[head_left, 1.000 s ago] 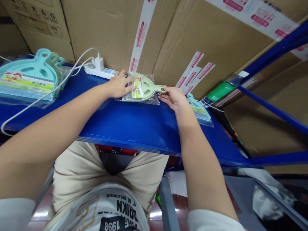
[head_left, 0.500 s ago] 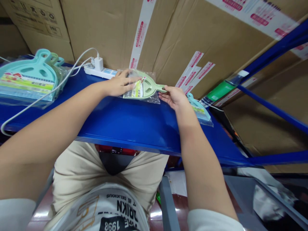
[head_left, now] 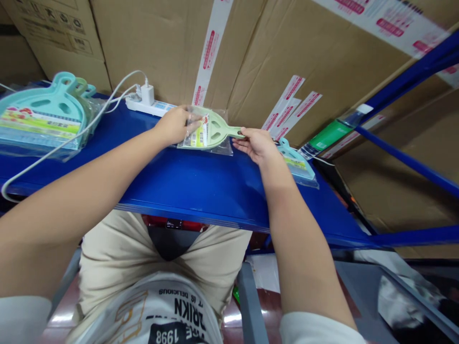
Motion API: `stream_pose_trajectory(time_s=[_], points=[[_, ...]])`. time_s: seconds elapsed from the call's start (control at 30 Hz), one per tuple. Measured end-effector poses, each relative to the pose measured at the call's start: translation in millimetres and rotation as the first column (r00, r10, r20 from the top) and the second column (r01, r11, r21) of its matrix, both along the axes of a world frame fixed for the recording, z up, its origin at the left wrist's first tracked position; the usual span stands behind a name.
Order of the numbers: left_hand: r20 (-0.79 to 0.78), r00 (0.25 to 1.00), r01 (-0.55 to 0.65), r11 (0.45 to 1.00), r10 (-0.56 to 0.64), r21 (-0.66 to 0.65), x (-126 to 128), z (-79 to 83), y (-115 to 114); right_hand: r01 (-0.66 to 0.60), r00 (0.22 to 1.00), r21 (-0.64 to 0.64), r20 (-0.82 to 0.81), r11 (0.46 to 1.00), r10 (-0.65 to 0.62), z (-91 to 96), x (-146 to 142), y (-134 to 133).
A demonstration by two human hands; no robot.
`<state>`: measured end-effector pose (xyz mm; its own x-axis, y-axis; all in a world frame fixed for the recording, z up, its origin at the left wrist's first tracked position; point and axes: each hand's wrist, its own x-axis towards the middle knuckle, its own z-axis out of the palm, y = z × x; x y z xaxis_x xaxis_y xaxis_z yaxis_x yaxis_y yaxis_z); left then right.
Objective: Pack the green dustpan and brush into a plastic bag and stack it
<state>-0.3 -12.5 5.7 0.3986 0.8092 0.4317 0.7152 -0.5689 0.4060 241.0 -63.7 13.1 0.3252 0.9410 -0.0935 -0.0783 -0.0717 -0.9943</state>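
Note:
A light green dustpan with a yellow-and-white label sits in a clear plastic bag above the blue shelf, its handle pointing right. My right hand pinches the handle end between thumb and fingers. At the opposite, wide end, my left hand grips the bagged edge, with some fingertips hidden behind or under the plastic. Just beyond my right wrist lies a bagged light blue dustpan. On the far left rests a stack of bagged dustpans, light blue on top with a green one behind.
A white power strip with a plugged-in charger stands behind my left hand; its white cable loops over the left stack. A green-labelled bottle leans at the right by the blue rack post. Taped cardboard boxes wall the back.
The green dustpan has shifted slightly left, with both hands on it. My left hand's fingers have curled from lying across the label to gripping the wide edge.

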Motion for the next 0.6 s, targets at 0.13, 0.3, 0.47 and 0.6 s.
stream_pose_trajectory(time_s=[0.13, 0.3, 0.47, 0.6], points=[[0.134, 0.991, 0.031, 1.0, -0.031, -0.001, -1, -2.9, 4, -0.01, 1.0, 0.012, -0.014, 1.0, 0.01, 2.1, -1, -2], [0.184, 0.979, 0.092, 0.995, -0.084, -0.039, -1, -8.0, 9, 0.008, 1.0, -0.01, -0.009, 1.0, -0.008, 5.8, -4, -6], [0.167, 0.986, -0.01, 0.999, 0.016, -0.036, -1, -4.7, 7, 0.0, 1.0, -0.007, -0.008, 1.0, 0.0, 4.7, -2, -4], [0.158, 0.987, 0.023, 0.999, -0.015, -0.049, -1, -3.4, 13, -0.02, 1.0, 0.012, 0.002, 1.0, 0.02, 1.1, 4, 0]])
